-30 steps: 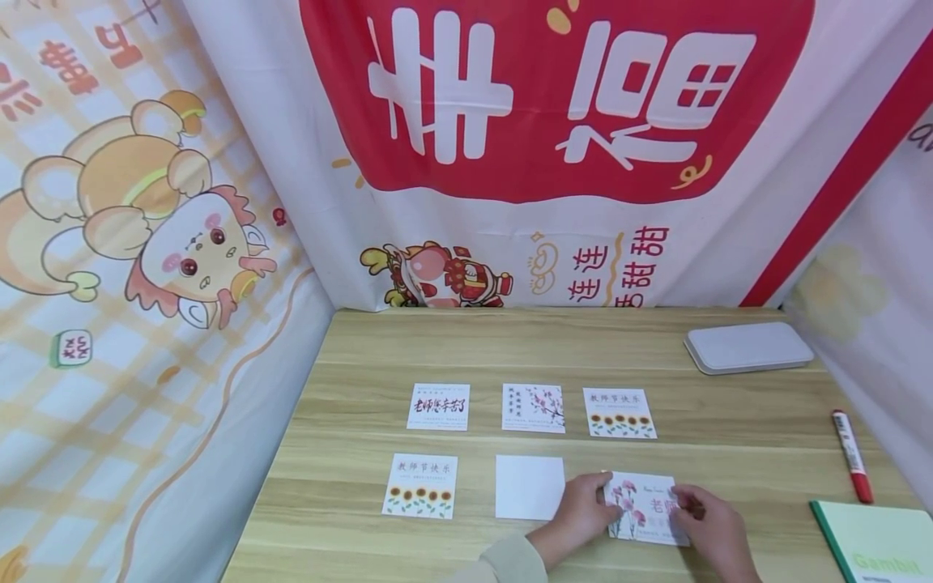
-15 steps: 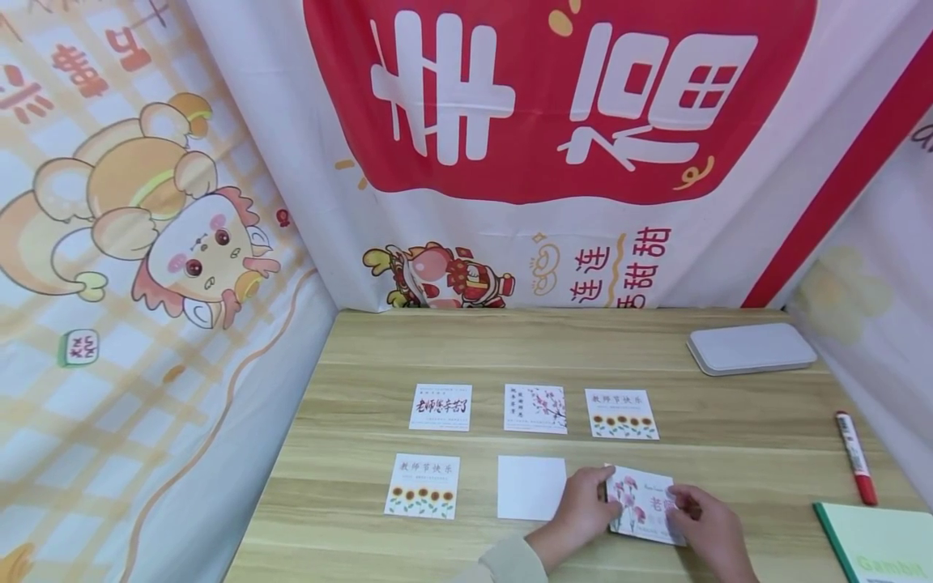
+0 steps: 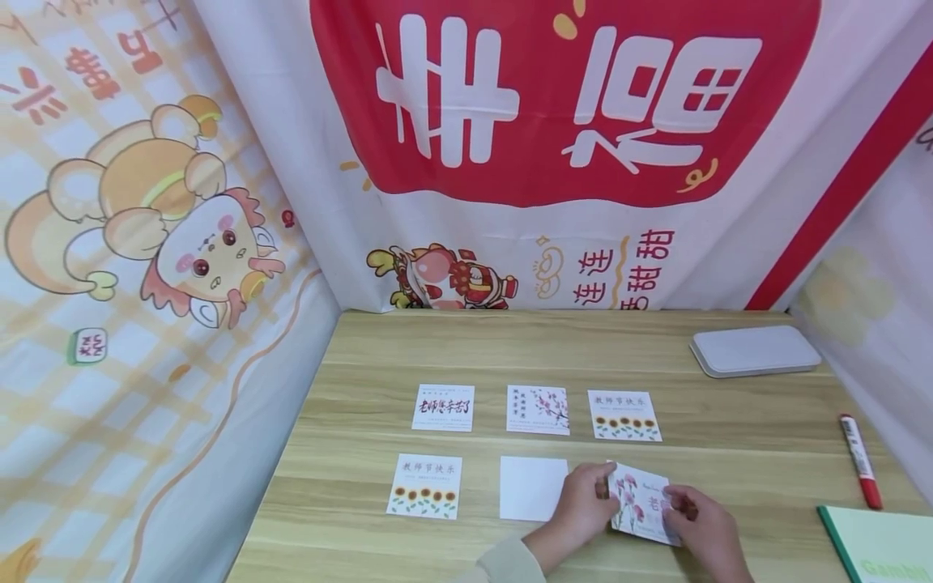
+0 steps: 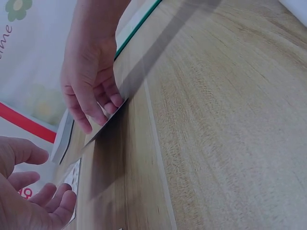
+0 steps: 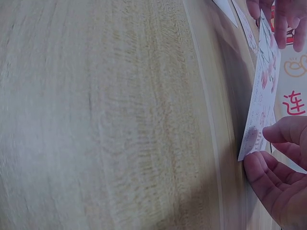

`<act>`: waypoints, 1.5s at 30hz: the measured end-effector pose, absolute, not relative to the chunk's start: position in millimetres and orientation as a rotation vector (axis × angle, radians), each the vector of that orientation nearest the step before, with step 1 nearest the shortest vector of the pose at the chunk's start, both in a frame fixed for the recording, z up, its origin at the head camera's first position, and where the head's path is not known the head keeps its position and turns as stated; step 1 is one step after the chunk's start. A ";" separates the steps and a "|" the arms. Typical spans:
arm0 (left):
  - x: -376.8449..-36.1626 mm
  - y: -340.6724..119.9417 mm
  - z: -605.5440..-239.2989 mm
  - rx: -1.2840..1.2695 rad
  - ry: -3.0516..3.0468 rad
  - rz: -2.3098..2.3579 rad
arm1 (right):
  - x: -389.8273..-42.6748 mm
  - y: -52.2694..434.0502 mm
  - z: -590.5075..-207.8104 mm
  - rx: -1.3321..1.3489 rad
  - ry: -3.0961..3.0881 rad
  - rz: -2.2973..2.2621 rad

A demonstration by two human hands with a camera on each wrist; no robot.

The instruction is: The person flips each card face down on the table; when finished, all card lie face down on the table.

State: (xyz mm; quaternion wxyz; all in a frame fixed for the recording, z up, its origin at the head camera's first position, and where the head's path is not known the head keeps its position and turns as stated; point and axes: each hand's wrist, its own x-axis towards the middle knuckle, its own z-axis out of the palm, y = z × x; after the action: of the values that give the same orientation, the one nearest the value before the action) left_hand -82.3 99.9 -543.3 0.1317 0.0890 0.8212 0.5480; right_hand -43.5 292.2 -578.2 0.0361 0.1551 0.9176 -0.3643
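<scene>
A small card with pink flowers [image 3: 643, 504] is held between both hands near the table's front edge, tilted off the wooden table [image 3: 736, 453]. My left hand [image 3: 601, 490] pinches its left edge and my right hand [image 3: 674, 508] pinches its right edge. In the right wrist view the card [image 5: 261, 96] stands up from the wood, with the right hand's thumb and fingers [image 5: 276, 167] at its near corner and the left hand's fingers [image 5: 283, 21] on its far edge. The left wrist view shows the right hand [image 4: 91, 91] on the card's edge [image 4: 109, 120].
Five more cards lie in two rows: calligraphy [image 3: 443, 407], blossom [image 3: 538, 410], sunflowers [image 3: 624, 415], sunflowers again [image 3: 425, 486], and a blank white one [image 3: 533, 487]. A grey flat case [image 3: 754, 350], a red marker [image 3: 861, 461] and a green notebook [image 3: 882, 551] sit at the right. Printed cloth walls surround the table.
The flower card lay flat a second ago; now it is raised and tilted, and the two hands have drawn closer together on it.
</scene>
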 end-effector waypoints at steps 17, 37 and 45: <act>-82.4 96.5 -533.5 0.265 2.390 1.653 | -47.3 282.6 -578.7 0.469 2.792 -1.169; -85.6 95.7 -529.2 0.257 2.359 1.738 | -47.6 271.9 -577.0 0.464 2.742 -1.285; -85.5 96.1 -527.3 0.327 2.377 1.755 | -47.6 267.6 -577.6 0.464 2.730 -1.337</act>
State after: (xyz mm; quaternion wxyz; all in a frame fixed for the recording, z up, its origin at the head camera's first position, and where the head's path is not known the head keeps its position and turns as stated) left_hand -85.5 96.1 -527.3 0.0844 0.1096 0.7968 0.5882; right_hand -47.6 267.6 -577.6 0.0334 0.1510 0.8873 -0.4345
